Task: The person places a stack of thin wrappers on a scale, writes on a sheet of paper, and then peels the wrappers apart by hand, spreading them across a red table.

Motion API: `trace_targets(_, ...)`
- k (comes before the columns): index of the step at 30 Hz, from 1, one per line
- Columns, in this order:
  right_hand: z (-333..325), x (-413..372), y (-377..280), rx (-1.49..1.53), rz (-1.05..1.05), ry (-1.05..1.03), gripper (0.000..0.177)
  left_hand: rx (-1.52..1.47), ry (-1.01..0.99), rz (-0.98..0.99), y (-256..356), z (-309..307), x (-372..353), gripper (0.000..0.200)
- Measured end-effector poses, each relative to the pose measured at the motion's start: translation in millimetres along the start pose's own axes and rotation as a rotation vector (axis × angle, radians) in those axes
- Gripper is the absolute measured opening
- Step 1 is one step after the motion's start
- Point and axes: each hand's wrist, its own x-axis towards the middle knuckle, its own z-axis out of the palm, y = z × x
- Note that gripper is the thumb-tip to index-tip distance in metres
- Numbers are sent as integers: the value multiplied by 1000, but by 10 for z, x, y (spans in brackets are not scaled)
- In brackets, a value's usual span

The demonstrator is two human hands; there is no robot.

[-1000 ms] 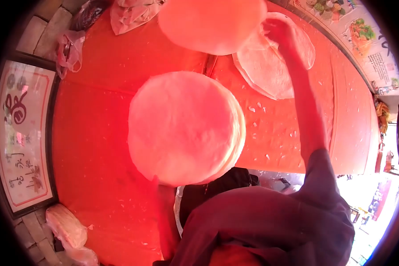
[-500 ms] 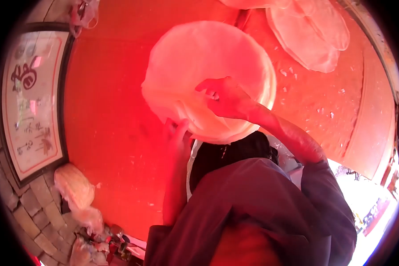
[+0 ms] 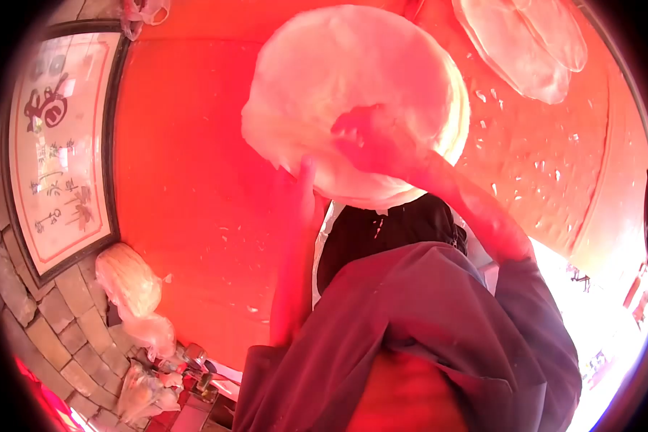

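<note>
A thick stack of round, thin, pale sheets point(image 3: 353, 79) sits over the red cloth point(image 3: 187, 187) in front of me. My left hand point(image 3: 302, 189) reaches up to the stack's near lower edge and grips it from beneath. Resting on top of the stack near that same edge is my right hand point(image 3: 371, 140), its fingers bent and pinching the top sheet. Two or three single sheets point(image 3: 525, 43) lie spread flat, overlapping, at the far right of the cloth.
A framed sign with red characters point(image 3: 57, 144) stands along the left edge. Filled plastic bags point(image 3: 126, 281) lie on the stone paving at lower left. A dark object point(image 3: 389, 230) sits just below the stack. Small white flakes dot the cloth at right.
My right hand left the single sheets at the far right and came back onto the stack's near edge. My left hand rose to the stack's lower edge. The view shifted closer.
</note>
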Motion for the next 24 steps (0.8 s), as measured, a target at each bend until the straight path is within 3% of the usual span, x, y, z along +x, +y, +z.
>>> trace_targets(6,-277,99,-385,-433,56,-279,32,-48,-38,-250,-517,-995,136,42)
trace_targets(8,-288,209,358,184,64,92,23,-54,-57,-297,-509,-1113,100,44)
trace_targets(10,-558,365,1404,644,34,207,17,-137,22,-364,-382,-904,37,48)
trace_targets(11,-1531,-202,421,596,383,323,19,-140,5,-369,-378,-862,27,48)
trace_targets(12,-1547,-252,1124,727,222,510,23,-162,-2,-373,-376,-829,14,47)
trace_targets(13,-2011,-521,925,598,479,621,36,-187,-8,-375,-380,-802,7,47)
trace_targets(14,-2200,-818,834,646,538,832,33,-211,-12,-378,-384,-783,-5,47)
trace_targets(15,-2218,-1076,1116,529,346,1079,31,-237,-13,-382,-385,-772,-21,47)
trace_targets(17,-2445,-1691,1482,682,604,1216,27,-274,-22,-389,-384,-750,-37,47)
trace_targets(19,-2333,-2268,1767,457,720,1298,33,-160,-11,-355,-356,-732,-52,48)
trace_targets(21,-2108,-2916,2410,329,907,1327,43,-248,-53,-374,-233,-658,-86,48)
trace_targets(23,-1829,-3101,2425,-583,1175,1153,54,-336,-93,-383,-138,-573,-102,49)
trace_targets(24,-1671,-3016,2409,-723,1022,1187,63,-351,-153,-340,-96,-543,-112,48)
